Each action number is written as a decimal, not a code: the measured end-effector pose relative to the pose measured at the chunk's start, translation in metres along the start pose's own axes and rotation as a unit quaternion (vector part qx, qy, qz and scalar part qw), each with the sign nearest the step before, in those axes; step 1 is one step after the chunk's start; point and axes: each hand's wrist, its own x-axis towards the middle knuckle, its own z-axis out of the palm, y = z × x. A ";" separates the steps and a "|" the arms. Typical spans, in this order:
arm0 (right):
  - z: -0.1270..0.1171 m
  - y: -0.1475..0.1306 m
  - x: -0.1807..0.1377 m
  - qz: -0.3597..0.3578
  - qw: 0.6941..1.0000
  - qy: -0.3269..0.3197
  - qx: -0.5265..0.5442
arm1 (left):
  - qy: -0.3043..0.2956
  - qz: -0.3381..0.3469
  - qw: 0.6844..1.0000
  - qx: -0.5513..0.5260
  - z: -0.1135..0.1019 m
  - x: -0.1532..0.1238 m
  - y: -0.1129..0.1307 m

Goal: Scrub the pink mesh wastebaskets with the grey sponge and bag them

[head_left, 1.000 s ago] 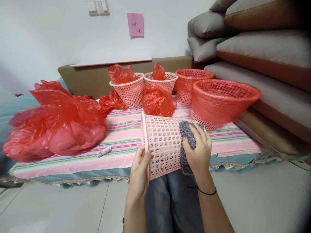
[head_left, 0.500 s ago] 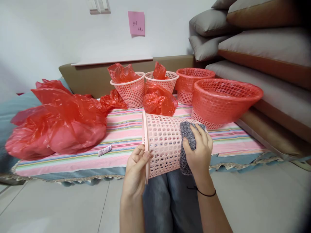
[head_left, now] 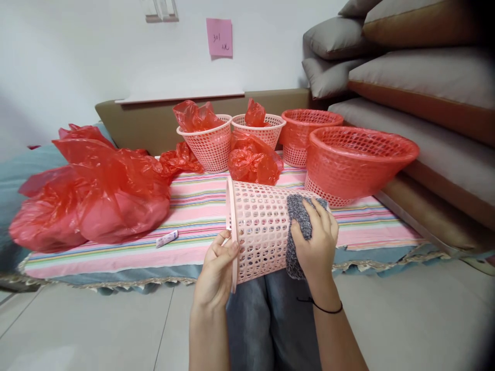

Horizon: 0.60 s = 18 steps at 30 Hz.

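A pink perforated plastic basket (head_left: 261, 232) lies on its side above my knees, its rim facing left. My left hand (head_left: 218, 263) pinches that rim, thumb on the outside and fingers curled behind it. Over the outer wall near the base, my right hand (head_left: 317, 232) presses a dark grey fuzzy cleaning cloth (head_left: 296, 257). Its fingers lie bent across the cloth and hold it against the basket. The underside of the cloth is hidden. A black band circles my right wrist.
On the striped cloth (head_left: 197, 206) stand two pink baskets (head_left: 211, 149) holding red bags and two baskets lined in red plastic (head_left: 348, 165). A big red plastic bag (head_left: 116, 206) and a small white tube (head_left: 167, 238) lie left. Cushions (head_left: 417, 77) are stacked right.
Almost nothing differs. Both hands keep their places on the basket and cloth, and the view has shifted very slightly.
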 end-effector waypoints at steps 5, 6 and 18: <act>0.002 -0.031 -0.004 -0.010 1.000 -0.001 0.010 | -0.004 0.007 1.000 0.004 0.002 -0.001 -0.001; 0.003 -0.043 -0.007 -0.022 1.000 -0.008 0.019 | -0.005 0.009 1.000 0.005 0.004 -0.002 -0.001; 0.007 -0.067 -0.009 -0.068 0.996 -0.046 0.042 | 0.001 0.052 0.998 0.042 0.003 -0.011 -0.001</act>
